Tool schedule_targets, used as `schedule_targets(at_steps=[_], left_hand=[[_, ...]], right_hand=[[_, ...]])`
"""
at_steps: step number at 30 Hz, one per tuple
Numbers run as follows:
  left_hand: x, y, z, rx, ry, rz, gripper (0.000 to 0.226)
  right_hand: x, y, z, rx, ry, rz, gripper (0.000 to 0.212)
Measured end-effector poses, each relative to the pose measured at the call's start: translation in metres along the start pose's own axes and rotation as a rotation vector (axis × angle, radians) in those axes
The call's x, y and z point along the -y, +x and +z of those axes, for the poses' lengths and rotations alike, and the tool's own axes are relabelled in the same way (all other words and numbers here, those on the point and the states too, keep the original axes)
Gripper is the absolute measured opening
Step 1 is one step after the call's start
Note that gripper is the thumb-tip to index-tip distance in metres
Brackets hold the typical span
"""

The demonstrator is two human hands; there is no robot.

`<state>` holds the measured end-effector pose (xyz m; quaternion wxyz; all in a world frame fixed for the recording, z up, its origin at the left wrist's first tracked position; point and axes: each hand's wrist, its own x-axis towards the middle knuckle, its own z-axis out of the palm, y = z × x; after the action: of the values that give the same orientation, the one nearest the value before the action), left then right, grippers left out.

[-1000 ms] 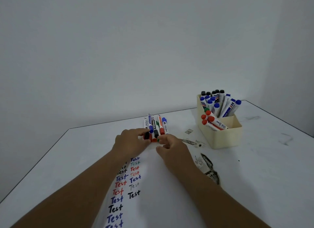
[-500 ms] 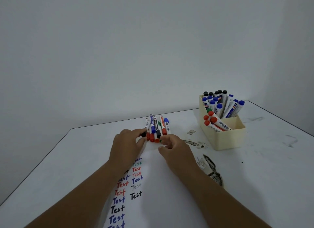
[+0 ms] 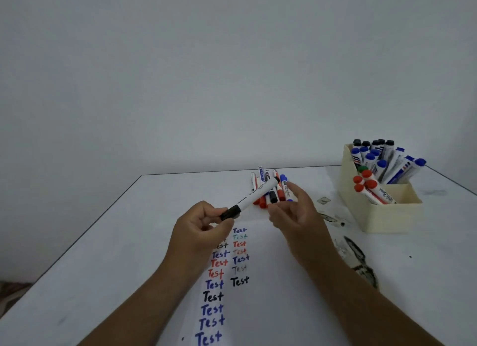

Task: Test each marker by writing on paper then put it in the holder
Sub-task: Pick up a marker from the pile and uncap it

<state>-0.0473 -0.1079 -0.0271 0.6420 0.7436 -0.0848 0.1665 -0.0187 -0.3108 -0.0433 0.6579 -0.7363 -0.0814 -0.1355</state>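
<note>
**Black marker lifted, cap still on**

Tabletop (image 3: 103, 255), paper (image 3: 271, 294), holder (image 3: 382, 216) far right. Left hand (image 3: 198, 232) grip pinches black marker (image 3: 251, 197) at its cap above paper; right hand (image 3: 296, 214) relaxed, holding nothing. Light, rigid, smooth barrel: probably hold mid-barrel.

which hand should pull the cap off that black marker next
Left hand already pinches the black marker by its cap; the right hand hovers open beside the barrel, so right probably grips the barrel.
</note>
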Motion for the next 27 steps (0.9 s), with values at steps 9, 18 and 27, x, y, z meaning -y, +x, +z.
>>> schedule_targets(at_steps=[9,18,27], left_hand=[[-0.003,-0.008,-0.004,0.217,0.378,0.049,0.02],[0.001,-0.006,0.0,0.354,0.615,0.268,0.026],[-0.002,-0.003,-0.003,0.33,0.674,0.349,0.027]], right_hand=[[0.021,-0.01,0.0,0.061,0.272,0.001,0.037],[0.037,-0.023,0.011,0.127,0.191,-0.105,0.032],[0.044,-0.028,0.015,0.052,0.156,-0.109,0.03]])
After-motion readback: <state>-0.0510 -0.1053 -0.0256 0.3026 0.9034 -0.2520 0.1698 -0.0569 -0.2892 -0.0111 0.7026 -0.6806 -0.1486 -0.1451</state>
